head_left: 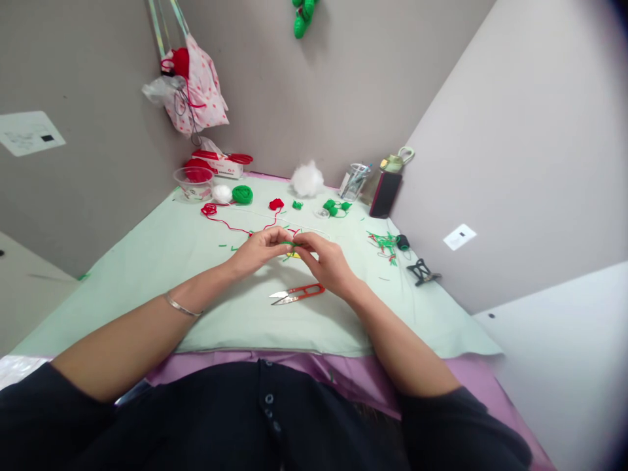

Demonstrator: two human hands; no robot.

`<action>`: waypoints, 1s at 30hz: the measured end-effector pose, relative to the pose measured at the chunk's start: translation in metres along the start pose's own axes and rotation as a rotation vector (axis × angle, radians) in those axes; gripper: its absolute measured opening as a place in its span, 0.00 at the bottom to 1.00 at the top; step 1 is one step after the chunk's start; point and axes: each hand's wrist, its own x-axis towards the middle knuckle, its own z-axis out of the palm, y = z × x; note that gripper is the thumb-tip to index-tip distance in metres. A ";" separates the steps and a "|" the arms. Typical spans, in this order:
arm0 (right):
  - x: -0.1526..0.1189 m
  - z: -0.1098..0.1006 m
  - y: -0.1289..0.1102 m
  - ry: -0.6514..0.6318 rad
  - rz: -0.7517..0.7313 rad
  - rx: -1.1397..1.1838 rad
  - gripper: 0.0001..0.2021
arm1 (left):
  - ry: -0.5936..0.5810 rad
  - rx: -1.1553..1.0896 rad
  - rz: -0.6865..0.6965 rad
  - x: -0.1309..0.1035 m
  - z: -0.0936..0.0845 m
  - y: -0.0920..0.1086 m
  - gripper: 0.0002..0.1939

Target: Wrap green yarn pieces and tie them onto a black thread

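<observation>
Green yarn piece (pixel 289 244) is pinched by left hand (pixel 261 248) and right hand (pixel 328 261), apparently being shaped; steady, fine control seems called for; thread snips (pixel 294 298) are laid nearby.

A small piece of green yarn (pixel 288 243) is sitting between the fingertips of the left hand (pixel 267 245) and the right hand (pixel 326 261), both pinching it; the fingers are hiding most of its shape. Loose green ends are sticking out below it. Something yellow (pixel 294 255) is showing just under the fingertips, too small to make out. A short bit of red yarn (pixel 294 231) is showing just beyond the fingers. The orange-handled scissors (pixel 297 298) are lying flat on the near side of the hands, blades parted and pointing left, handle resting near the right hand.
</observation>
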 end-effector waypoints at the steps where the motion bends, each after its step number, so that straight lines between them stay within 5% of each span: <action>1: 0.000 0.000 0.000 -0.009 -0.009 -0.035 0.07 | -0.004 0.019 -0.004 0.000 0.001 0.001 0.14; 6: 0.000 -0.001 0.003 -0.090 -0.038 -0.183 0.09 | 0.011 0.099 -0.057 -0.002 0.005 0.004 0.13; 9: 0.001 0.000 0.000 -0.032 -0.019 -0.131 0.08 | 0.017 0.141 -0.061 -0.001 0.004 0.003 0.11; 13: 0.005 -0.002 -0.009 0.092 0.166 0.295 0.07 | 0.036 0.207 -0.046 0.001 0.001 0.001 0.09; 19: 0.010 -0.012 -0.011 -0.013 0.515 0.889 0.12 | 0.020 0.188 -0.087 0.000 -0.002 -0.002 0.08; 25: 0.013 -0.019 0.002 0.195 0.510 0.893 0.11 | 0.005 0.162 -0.147 0.000 -0.003 0.000 0.10; 30: 0.013 -0.019 0.002 0.195 0.495 0.769 0.12 | -0.017 0.145 -0.185 0.000 -0.003 -0.001 0.11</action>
